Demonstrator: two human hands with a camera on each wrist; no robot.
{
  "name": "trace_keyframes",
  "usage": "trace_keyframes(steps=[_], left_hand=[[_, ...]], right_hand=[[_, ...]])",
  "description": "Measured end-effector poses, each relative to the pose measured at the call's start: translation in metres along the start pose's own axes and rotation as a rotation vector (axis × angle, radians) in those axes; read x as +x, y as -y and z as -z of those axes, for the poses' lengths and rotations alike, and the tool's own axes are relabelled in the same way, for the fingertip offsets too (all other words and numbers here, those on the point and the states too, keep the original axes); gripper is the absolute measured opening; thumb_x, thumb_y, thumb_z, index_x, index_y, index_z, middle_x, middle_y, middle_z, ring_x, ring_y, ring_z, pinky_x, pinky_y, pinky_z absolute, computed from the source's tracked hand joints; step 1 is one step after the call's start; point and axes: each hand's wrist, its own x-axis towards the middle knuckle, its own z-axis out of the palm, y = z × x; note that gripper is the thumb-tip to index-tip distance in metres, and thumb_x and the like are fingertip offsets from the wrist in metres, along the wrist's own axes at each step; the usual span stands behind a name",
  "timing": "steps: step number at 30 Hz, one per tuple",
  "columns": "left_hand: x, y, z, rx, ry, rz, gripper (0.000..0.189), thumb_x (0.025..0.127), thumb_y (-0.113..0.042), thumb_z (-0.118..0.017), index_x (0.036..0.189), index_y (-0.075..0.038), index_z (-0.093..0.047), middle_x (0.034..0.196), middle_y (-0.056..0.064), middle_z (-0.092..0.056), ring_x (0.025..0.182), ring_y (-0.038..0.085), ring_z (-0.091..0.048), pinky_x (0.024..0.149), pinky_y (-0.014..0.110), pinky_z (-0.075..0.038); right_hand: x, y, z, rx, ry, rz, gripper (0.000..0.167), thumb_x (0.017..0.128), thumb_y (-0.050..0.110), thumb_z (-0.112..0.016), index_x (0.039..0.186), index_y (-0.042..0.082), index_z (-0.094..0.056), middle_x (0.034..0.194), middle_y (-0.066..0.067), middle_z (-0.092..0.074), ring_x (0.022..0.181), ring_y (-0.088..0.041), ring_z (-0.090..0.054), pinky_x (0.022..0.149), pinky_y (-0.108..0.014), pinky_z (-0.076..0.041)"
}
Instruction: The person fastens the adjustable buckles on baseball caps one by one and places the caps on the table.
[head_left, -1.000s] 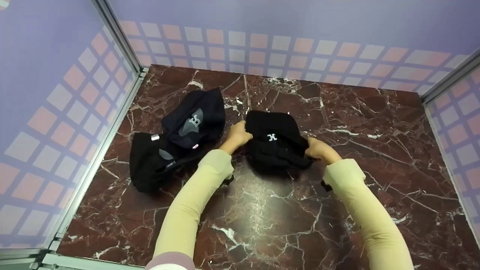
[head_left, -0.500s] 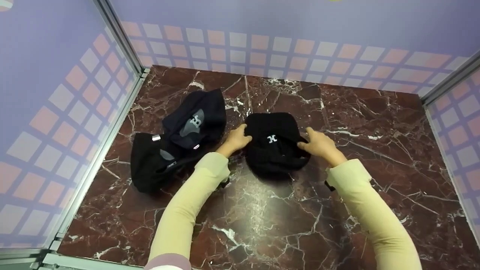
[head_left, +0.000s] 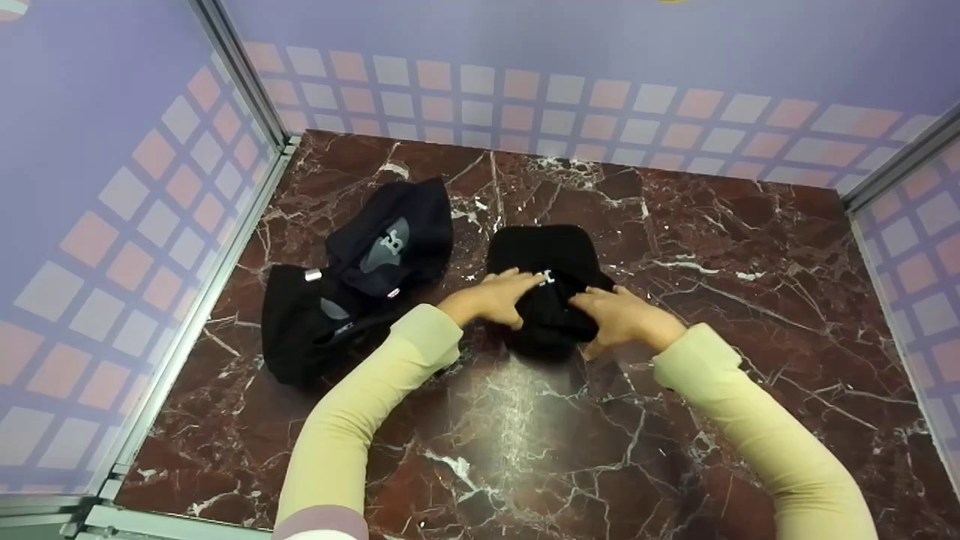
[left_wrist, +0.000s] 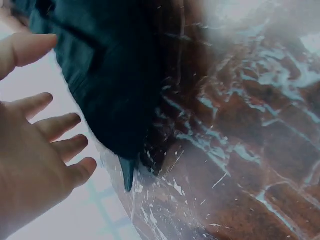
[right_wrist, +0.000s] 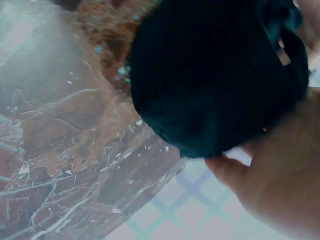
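Observation:
A black baseball cap (head_left: 544, 244) with a small white logo lies on the marbled surface, its brim toward the back wall. Over its left side spreads my left hand (head_left: 496, 296), the fingertips near the logo. In the left wrist view, the fingers of the left hand (left_wrist: 45, 130) are spread and extended beside the dark cap (left_wrist: 110, 80). My right hand (head_left: 622, 319) lies along the cap's right side with fingers reaching over the crown. From the right wrist, the thumb of the right hand (right_wrist: 270, 185) appears close to the edge of the cap (right_wrist: 200, 85); the other fingers are mostly hidden.
To the left, a navy cap (head_left: 420, 217) with a grey patch and white emblem overlaps another black cap (head_left: 289, 330). Purple panels with pink and white squares (head_left: 517, 82) stand around the dark red marbled surface (head_left: 510, 457).
Both hands have left the cap's side edges and moved inward over its crown, the left hand going right, the right hand going left and down. The cap has barely shifted; the other caps stay put.

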Motion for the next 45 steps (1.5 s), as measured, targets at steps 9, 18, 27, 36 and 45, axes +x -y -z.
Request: trace_keyframes(steps=[9,18,27,36,45], left_hand=[[0.003,0.006,-0.009,0.126,-0.004,0.026,0.067,0.071,-0.013,-0.06,0.134,-0.015,-0.036,0.13,0.01,-0.048,0.116,0.03,-0.045,0.096,0.042,-0.031],[0.003,0.013,-0.009,0.065,-0.163,0.036,0.031,0.07,-0.006,-0.053,0.099,-0.009,-0.063,0.103,0.01,-0.063,0.094,0.03,-0.057,0.083,0.04,-0.044],[0.003,0.017,-0.008,-0.011,-0.303,-0.002,0.02,0.067,-0.003,-0.051,0.083,-0.005,-0.063,0.084,0.011,-0.065,0.074,0.026,-0.054,0.072,0.036,-0.044],[0.0,0.015,0.0,-0.066,-0.385,-0.011,0.021,0.068,-0.002,-0.049,0.084,-0.004,-0.062,0.084,0.011,-0.064,0.072,0.025,-0.05,0.072,0.036,-0.043],[-0.002,0.017,0.002,-0.101,-0.449,-0.028,0.02,0.067,0.002,-0.046,0.081,-0.003,-0.059,0.081,0.011,-0.063,0.072,0.024,-0.051,0.071,0.034,-0.042]], right_hand=[[0.009,0.004,-0.021,-0.233,-0.026,-0.007,0.054,0.061,0.016,-0.068,0.112,0.008,-0.055,0.101,-0.014,-0.063,0.1,-0.029,-0.057,0.098,-0.055,-0.025],[0.009,0.002,-0.019,-0.235,-0.145,0.075,0.027,0.058,0.01,-0.062,0.085,0.01,-0.064,0.075,-0.01,-0.065,0.076,-0.03,-0.06,0.076,-0.045,-0.038],[0.013,-0.009,-0.007,-0.02,-0.03,0.009,0.026,0.062,0.017,-0.064,0.088,0.012,-0.067,0.077,-0.009,-0.064,0.072,-0.028,-0.058,0.063,-0.044,-0.046],[0.014,-0.025,0.0,0.242,0.037,-0.053,0.01,0.059,0.01,-0.061,0.068,0.007,-0.058,0.066,0.0,-0.05,0.059,-0.016,-0.041,0.056,-0.027,-0.035],[0.008,-0.037,0.005,0.495,0.024,-0.076,0.023,0.074,0.025,-0.063,0.071,0.003,-0.062,0.06,0.006,-0.048,0.058,-0.011,-0.04,0.058,-0.025,-0.035]])
